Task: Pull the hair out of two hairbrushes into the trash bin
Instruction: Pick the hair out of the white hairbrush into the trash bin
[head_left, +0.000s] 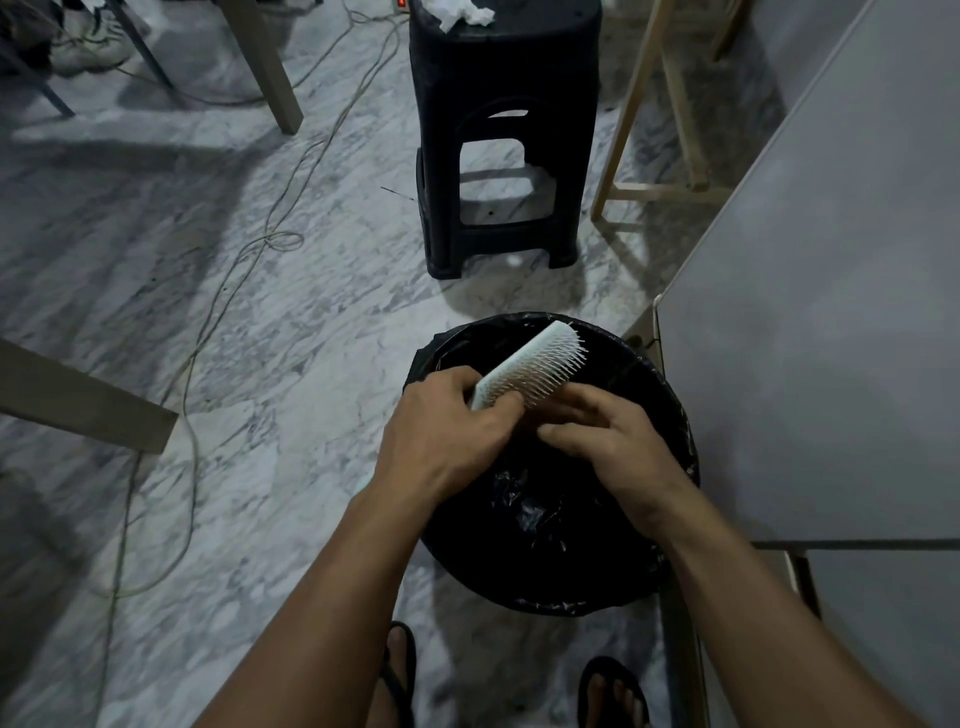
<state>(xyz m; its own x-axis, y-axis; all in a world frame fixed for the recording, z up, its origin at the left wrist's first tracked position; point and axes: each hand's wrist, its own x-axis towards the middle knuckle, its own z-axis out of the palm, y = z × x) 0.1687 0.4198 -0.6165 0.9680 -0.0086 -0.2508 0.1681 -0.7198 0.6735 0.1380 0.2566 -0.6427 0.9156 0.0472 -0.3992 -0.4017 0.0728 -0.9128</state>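
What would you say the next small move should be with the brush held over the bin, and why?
Probably the right hand should pinch at the bristles and draw away from the white hairbrush, letting whatever comes loose drop. The left hand grips the brush near its handle end, bristles facing the right hand, and both sit directly above the black-lined trash bin. Whether hair is caught there is too dark to tell.

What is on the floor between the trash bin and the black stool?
Only bare marble floor in shadow between trash bin and black stool, in the head view.
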